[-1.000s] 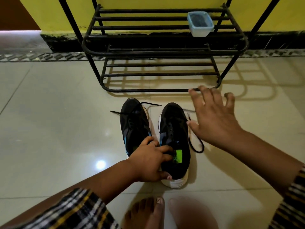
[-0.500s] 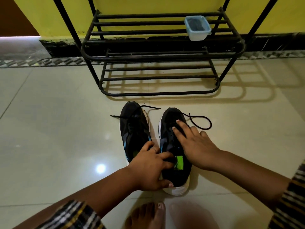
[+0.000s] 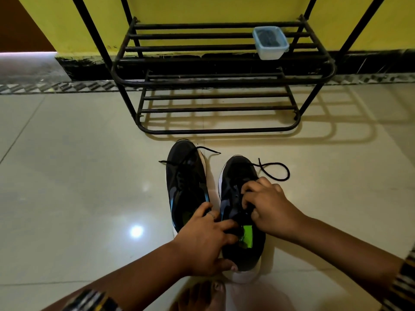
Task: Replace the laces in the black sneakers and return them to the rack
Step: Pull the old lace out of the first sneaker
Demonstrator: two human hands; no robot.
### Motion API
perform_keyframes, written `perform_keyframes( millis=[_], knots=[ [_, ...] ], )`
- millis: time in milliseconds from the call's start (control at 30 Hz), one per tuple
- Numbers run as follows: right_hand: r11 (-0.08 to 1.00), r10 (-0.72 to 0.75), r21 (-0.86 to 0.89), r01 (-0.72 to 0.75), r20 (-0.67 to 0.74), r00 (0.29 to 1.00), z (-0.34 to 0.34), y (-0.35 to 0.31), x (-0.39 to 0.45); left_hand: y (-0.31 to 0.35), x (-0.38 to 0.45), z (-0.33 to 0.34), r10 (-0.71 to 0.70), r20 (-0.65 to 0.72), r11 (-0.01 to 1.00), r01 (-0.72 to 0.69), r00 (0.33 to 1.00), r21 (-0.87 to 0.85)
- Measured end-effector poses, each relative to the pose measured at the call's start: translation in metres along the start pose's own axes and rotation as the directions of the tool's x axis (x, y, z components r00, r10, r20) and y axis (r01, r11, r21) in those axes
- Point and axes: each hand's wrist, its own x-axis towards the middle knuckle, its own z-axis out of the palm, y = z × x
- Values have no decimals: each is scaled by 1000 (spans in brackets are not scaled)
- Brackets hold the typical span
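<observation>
My left hand grips the right sneaker's heel; its long axis runs near to far. My right hand pinches its lace at the eyelets.

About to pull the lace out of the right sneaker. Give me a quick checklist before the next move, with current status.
1. Right sneaker held steady: ok, left hand grips its heel end.
2. Right hand on the lace: cannot tell, fingers curl over the eyelets but the pinch is hidden.
3. Lace tail free: ok, it loops loose on the floor beside the toe.
4. Left sneaker out of the way: ok, it lies alongside, its lace ends loose.
5. Rack has room: ok, only a tub on the upper shelf.
</observation>
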Motion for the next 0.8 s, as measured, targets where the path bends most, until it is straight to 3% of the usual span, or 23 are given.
perform_keyframes(
  millis=[233, 567, 667, 800],
  knots=[
    [958, -2, 286, 30, -97, 995, -6, 2, 0, 0, 3, -1, 7, 11, 999, -8, 1000, 46],
    [869, 6, 480, 120, -252, 968, -1, -29, -19, 4, 8, -9, -98, 127, 994, 91, 987, 53],
    [808, 138, 574, 134, -404, 904, -9, -24, -16, 4, 8, -9, -86, 107, 996, 81, 991, 48],
    [589, 349, 779, 214, -484, 803, -38, -12, -11, 2, 7, -9, -68, 84, 997, 66, 994, 33]
  ],
)
